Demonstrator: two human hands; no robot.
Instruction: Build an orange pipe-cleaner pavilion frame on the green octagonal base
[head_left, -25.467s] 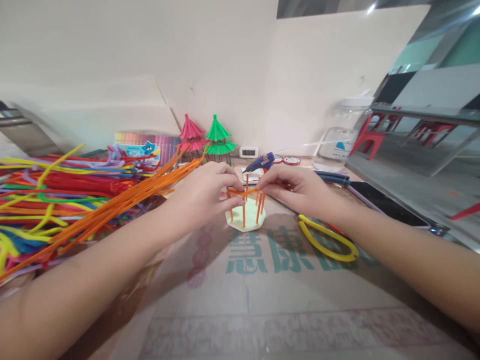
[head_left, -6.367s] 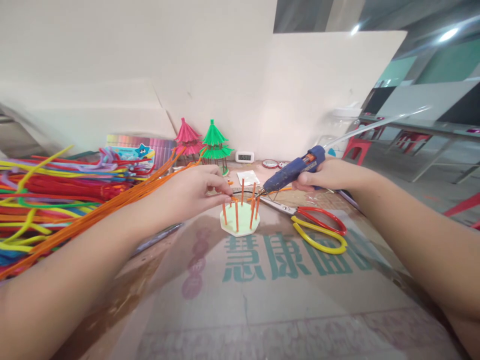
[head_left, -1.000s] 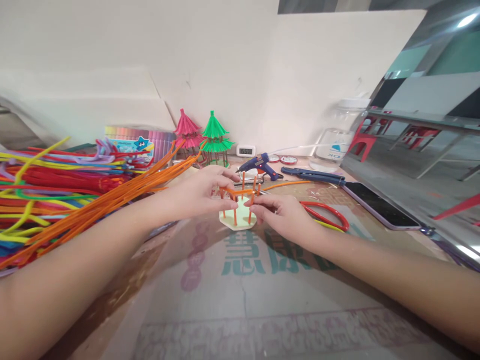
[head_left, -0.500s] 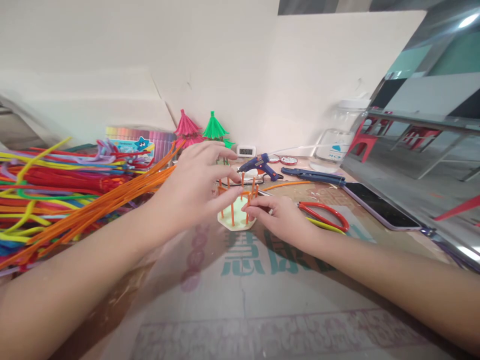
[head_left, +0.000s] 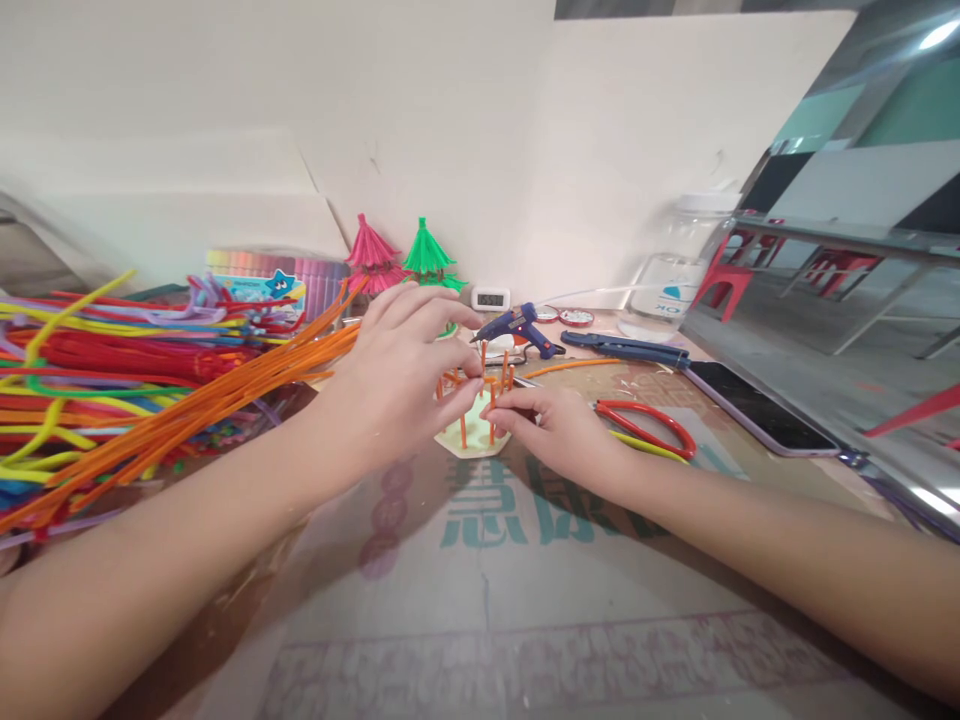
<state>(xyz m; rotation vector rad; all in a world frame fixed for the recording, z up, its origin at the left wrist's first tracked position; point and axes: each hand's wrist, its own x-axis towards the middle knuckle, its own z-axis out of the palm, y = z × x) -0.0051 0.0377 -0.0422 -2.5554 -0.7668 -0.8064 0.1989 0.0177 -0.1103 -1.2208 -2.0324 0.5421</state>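
A small pale, many-sided base sits on the table with several upright orange pipe-cleaner posts around its edge. Short orange pieces run sideways between some posts. My left hand arches over the base's left side, its thumb and index finger pinched together at the top of a front post; the exact contact is partly hidden. From the right, my right hand pinches a front-right orange post between thumb and fingertips.
Loose coloured pipe cleaners heap at left. Behind stand markers, pink and green tasselled pieces, a small clock and a glue gun. Rightward lie red-handled pliers, a blue tool, a phone and a bottle.
My left index finger has come down closer to the thumb at the post tops. My right hand has stayed at the front-right post; the view has shifted slightly.
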